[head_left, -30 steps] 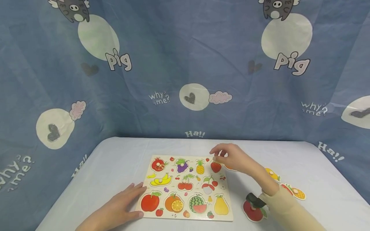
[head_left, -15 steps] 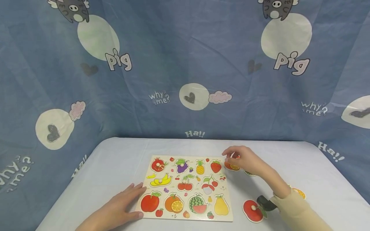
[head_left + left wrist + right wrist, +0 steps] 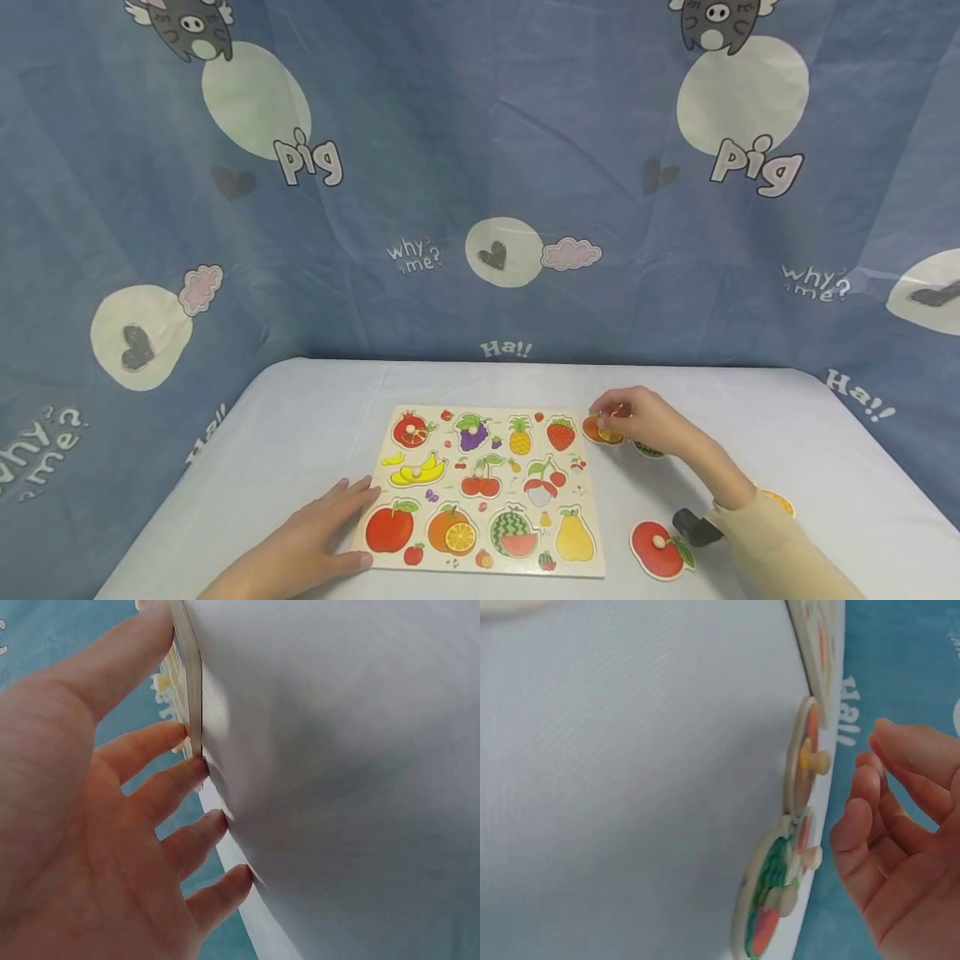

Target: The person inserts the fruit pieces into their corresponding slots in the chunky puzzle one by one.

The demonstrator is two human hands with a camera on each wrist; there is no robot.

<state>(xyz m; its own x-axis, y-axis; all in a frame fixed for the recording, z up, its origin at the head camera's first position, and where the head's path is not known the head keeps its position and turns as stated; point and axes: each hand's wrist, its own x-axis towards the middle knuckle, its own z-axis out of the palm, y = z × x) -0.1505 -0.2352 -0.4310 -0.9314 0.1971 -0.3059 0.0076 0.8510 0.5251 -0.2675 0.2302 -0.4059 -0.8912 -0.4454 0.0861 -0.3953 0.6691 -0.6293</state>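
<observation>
A wooden fruit puzzle board (image 3: 525,567) lies on the table, with small knobs on the pomegranate (image 3: 410,428), grapes (image 3: 472,433), bananas (image 3: 417,472) and cherries (image 3: 480,483). My left hand (image 3: 318,529) rests at the board's left edge, fingers extended; in the left wrist view its fingertips touch the edge and tabletop. Beyond the board's far right corner, my right hand (image 3: 648,421) hovers over a knobbed orange piece (image 3: 594,430). The right wrist view shows loosely bent fingers, apart from the orange's knob (image 3: 820,763). A watermelon piece (image 3: 649,450) lies alongside, partly covered by that hand.
Right of the board lies a knobbed apple piece (image 3: 657,550). A black object (image 3: 697,527) shows at the right sleeve (image 3: 780,542), and a yellow piece (image 3: 782,502) peeks out behind it. Blue printed cloth (image 3: 510,317) hangs behind the white table (image 3: 315,425).
My right hand has moved right, from above the board's strawberry to the orange piece, then dropped slightly. Its fingers hold nothing now. My left hand has stayed in place.
</observation>
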